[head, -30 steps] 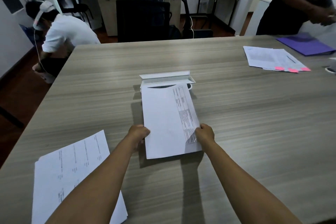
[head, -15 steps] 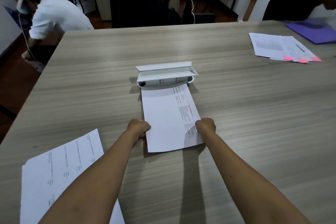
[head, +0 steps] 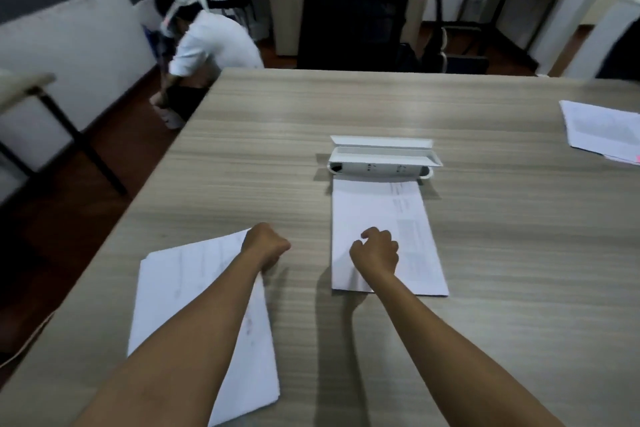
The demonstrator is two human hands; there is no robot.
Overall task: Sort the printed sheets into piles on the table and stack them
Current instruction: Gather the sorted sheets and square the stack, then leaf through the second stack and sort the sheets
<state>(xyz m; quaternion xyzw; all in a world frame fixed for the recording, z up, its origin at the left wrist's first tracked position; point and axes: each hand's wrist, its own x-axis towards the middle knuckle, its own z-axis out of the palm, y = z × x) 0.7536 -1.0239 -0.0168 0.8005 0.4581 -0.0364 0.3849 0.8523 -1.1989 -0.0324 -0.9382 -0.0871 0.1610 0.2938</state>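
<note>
Printed sheet (head: 377,218) lies flat on the desk (head: 485,288), its far edge right at the mouth of the small white printer (head: 381,163). The right hand (head: 375,251) rests on the near part of this sheet with its fingers (head: 372,236) curled in; I cannot tell if they pinch the paper or only press on it. The left hand (head: 266,244) is a closed fist at the far corner of the pile of sheets (head: 194,288), which sits near the left edge of the desk. I cannot tell if it holds anything. More papers (head: 602,128) lie far off to the right. The step looks like taking the fresh sheet away from the printer. Next, it needs to slide or lift over to the left pile and land square on top.
</note>
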